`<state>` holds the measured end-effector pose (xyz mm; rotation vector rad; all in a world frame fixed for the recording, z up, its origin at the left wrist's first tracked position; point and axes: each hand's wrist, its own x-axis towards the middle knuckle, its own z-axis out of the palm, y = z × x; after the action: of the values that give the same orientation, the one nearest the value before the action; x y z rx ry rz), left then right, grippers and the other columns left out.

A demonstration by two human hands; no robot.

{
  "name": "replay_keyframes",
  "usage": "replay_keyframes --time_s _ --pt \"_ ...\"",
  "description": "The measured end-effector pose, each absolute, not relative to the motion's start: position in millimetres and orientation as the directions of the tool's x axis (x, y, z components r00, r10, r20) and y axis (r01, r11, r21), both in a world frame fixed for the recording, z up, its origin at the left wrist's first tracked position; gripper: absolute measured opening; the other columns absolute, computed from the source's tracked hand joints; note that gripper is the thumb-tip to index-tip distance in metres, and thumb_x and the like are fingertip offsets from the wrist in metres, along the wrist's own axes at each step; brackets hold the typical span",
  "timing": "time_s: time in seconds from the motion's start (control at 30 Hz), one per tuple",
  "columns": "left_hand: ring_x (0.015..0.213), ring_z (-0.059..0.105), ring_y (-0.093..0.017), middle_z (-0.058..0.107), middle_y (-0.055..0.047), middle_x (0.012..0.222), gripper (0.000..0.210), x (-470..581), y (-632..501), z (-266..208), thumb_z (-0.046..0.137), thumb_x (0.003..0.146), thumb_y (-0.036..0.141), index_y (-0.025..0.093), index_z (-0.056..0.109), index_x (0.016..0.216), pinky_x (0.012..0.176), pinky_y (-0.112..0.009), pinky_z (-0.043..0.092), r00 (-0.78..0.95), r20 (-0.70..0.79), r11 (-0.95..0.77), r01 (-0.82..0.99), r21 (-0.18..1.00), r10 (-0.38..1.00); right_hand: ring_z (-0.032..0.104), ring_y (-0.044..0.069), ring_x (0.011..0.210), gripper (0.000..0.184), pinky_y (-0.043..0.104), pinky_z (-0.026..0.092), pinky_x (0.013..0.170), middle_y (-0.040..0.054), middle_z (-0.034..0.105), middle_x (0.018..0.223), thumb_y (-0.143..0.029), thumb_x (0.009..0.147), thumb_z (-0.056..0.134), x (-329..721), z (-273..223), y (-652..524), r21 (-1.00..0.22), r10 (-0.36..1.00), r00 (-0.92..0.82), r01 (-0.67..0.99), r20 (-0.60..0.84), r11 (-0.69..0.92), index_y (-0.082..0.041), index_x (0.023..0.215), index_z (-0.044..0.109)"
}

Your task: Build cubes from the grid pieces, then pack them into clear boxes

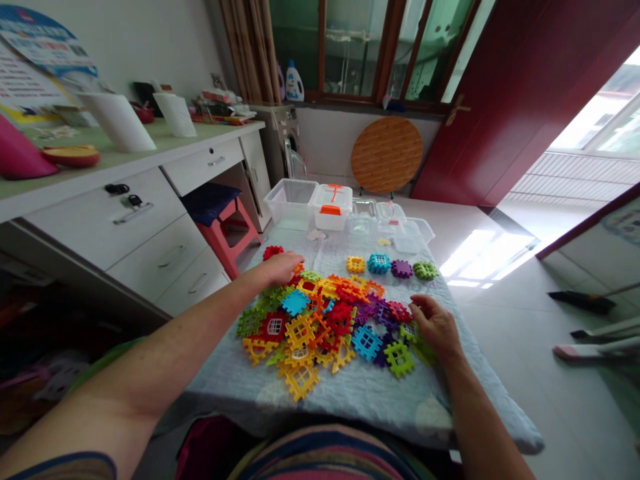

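Note:
A heap of colourful plastic interlocking blocks (300, 330) lies on the cloth-covered table. My left hand (285, 268) is at the heap's far left edge, fingers stretched rightward over an orange block (299, 269); their undersides are hidden. Just behind it sits a red block (273, 252). On the right side, my right hand (434, 323) has loosely bent fingers apart, beside a pinkish-red block (399, 311) and a green block (409, 331). Beyond the heap stand a yellow block stack (355, 265), a blue stack (379, 263), a purple stack (401, 269) and a green stack (425, 270).
Along the table's far edge are an open clear bin (293, 203), a lidded box with orange clasps (333, 208) and smaller clear containers (391, 215). A pink stool (230, 233) and a white desk (150, 233) stand left. The table's cloth (390, 403) reaches its right edge.

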<state>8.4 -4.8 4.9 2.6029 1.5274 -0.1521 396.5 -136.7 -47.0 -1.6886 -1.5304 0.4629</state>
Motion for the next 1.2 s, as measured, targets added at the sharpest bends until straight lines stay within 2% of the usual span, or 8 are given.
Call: replay_keyframes --time_s 0.13,0.23,0.4,0.57,0.8,0.87,1.03,1.2 --pt "0.112 0.062 -0.024 0.065 -0.014 0.123 0.058 11 -4 11 0.061 0.071 0.012 0.014 0.056 0.129 0.096 -0.027 0.045 0.439 -0.145 -0.444 0.896 0.002 0.886 0.059 0.017 0.063 0.035 0.031 0.048 0.065 0.0047 0.069 0.078 -0.045 0.08 0.055 397 -48 -138 -0.752 0.954 0.192 0.657 0.231 0.05 -0.017 0.097 0.066" --pt "0.104 0.064 -0.022 0.069 -0.01 0.116 0.06 12 -5 17 0.063 0.068 0.013 0.016 0.057 0.127 0.092 -0.026 0.046 0.405 -0.11 -0.401 0.914 0.057 0.908 0.059 0.017 0.063 0.037 0.031 0.048 0.064 0.0053 0.069 0.079 -0.046 0.08 0.055 398 -47 -138 -0.76 0.956 0.191 0.648 0.222 0.047 -0.016 0.098 0.067" --pt "0.075 0.064 -0.017 0.071 -0.002 0.081 0.034 7 -14 22 0.057 0.07 0.016 0.017 0.066 0.103 0.067 -0.022 0.045 0.416 -0.117 -0.384 0.895 0.226 0.902 0.058 0.017 0.062 0.037 0.032 0.048 0.065 0.0047 0.068 0.075 -0.046 0.081 0.054 398 -45 -140 -0.738 0.96 0.175 0.673 0.219 0.046 -0.016 0.097 0.067" --pt "0.07 0.06 -0.015 0.068 -0.002 0.077 0.018 1 -35 30 0.054 0.074 0.02 0.016 0.066 0.087 0.067 -0.024 0.043 0.476 0.017 -0.444 0.808 0.387 0.88 0.055 0.016 0.06 0.037 0.031 0.047 0.064 0.0043 0.068 0.074 -0.047 0.08 0.054 397 -42 -140 -0.73 0.96 0.179 0.683 0.216 0.037 -0.016 0.096 0.068" --pt "0.084 0.062 -0.016 0.068 -0.004 0.09 0.014 33 -79 48 0.055 0.081 0.015 0.017 0.064 0.091 0.078 -0.026 0.047 0.442 0.292 -0.529 0.675 0.514 0.848 0.055 0.016 0.059 0.039 0.031 0.046 0.063 0.0042 0.067 0.073 -0.047 0.079 0.054 397 -42 -139 -0.725 0.961 0.164 0.687 0.223 0.051 -0.015 0.096 0.069" --pt "0.089 0.061 -0.018 0.068 -0.005 0.091 0.014 49 -90 44 0.054 0.082 0.012 0.017 0.064 0.091 0.083 -0.029 0.048 0.474 0.336 -0.58 0.643 0.5 0.814 0.055 0.016 0.059 0.039 0.031 0.046 0.062 0.004 0.066 0.071 -0.048 0.079 0.053 397 -42 -139 -0.727 0.962 0.16 0.685 0.223 0.055 -0.015 0.095 0.068" --pt "0.098 0.059 -0.022 0.068 -0.007 0.098 0.019 71 -104 29 0.058 0.08 0.009 0.018 0.065 0.095 0.091 -0.036 0.047 0.617 0.226 -0.65 0.651 0.391 0.754 0.056 0.016 0.06 0.038 0.031 0.046 0.062 0.0037 0.066 0.07 -0.047 0.079 0.053 397 -42 -139 -0.723 0.96 0.164 0.689 0.225 0.052 -0.016 0.094 0.068" --pt "0.114 0.056 -0.022 0.063 -0.007 0.121 0.038 54 -107 34 0.068 0.077 0.022 0.021 0.061 0.115 0.103 -0.036 0.042 0.676 0.116 -0.639 0.607 0.472 0.728 0.056 0.016 0.06 0.036 0.03 0.045 0.061 0.0026 0.066 0.068 -0.045 0.08 0.052 399 -45 -139 -0.713 0.965 0.144 0.698 0.219 0.058 -0.016 0.095 0.068"
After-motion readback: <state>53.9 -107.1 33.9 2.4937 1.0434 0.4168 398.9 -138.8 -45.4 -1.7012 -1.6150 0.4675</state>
